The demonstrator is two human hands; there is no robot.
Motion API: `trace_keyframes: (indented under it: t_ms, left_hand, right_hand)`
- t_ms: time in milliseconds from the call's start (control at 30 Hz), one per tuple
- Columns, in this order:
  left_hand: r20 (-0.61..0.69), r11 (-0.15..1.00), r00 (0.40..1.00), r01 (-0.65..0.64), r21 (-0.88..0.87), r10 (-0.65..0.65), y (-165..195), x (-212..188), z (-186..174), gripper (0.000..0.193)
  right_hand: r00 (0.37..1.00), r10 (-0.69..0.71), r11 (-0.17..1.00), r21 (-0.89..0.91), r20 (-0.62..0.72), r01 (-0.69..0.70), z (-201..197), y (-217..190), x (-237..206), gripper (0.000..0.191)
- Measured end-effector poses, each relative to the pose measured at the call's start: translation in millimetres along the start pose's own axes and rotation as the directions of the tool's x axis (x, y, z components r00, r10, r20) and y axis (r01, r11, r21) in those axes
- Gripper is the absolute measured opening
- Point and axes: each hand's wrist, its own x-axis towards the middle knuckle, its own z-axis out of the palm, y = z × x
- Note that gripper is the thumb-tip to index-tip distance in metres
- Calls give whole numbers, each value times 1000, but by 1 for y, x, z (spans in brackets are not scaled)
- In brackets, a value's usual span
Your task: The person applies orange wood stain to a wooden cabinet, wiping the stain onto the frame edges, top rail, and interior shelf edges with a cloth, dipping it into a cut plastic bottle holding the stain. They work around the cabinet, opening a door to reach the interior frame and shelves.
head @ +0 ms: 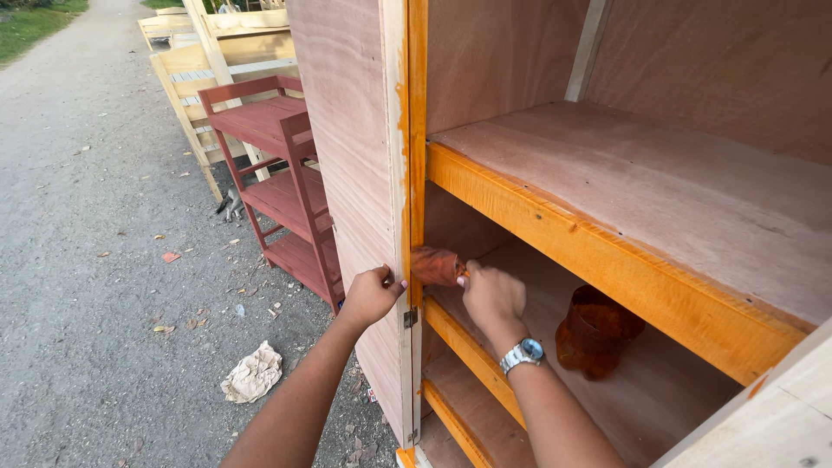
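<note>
Left hand (371,295) pinching edge of cabinet door (351,173); right hand (492,295) closed on stained rag (436,265), pressed against orange-coated frame (417,156); stain-smeared cup (596,331) on shelf just beside

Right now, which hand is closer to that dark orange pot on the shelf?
Right. The right hand is inside the cabinet, just left of the pot, holding a stained rag. The left hand grips the cabinet's side panel outside, farther away.
</note>
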Motion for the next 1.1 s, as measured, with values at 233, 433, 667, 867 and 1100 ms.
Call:
trace_keyframes:
  t_ms: [233,433,667,867,1100]
  left_hand:
    - [147,993,983,106,60,-114,9,21,-15,49]
    - [194,991,973,113,75,-126,17,29,-27,52]
    - [228,990,966,100,99,-120,25,36,-42,54]
    - [100,997,994,-44,69,37,36,46,-66,51]
    - [67,995,996,-69,79,64,59,49,-84,51]
  right_hand:
    - [997,21,999,-34,72,-19,-75,-38,2,26]
    - [990,80,996,-39,118,-76,-114,-57,14,25]
    - [996,27,989,-149,88,-14,-134,-75,30,25]
    - [999,24,977,-212,-22,-28,-164,-86,48,24]
    - [992,-6,981,-195,-126,-19,-190,-86,54,25]
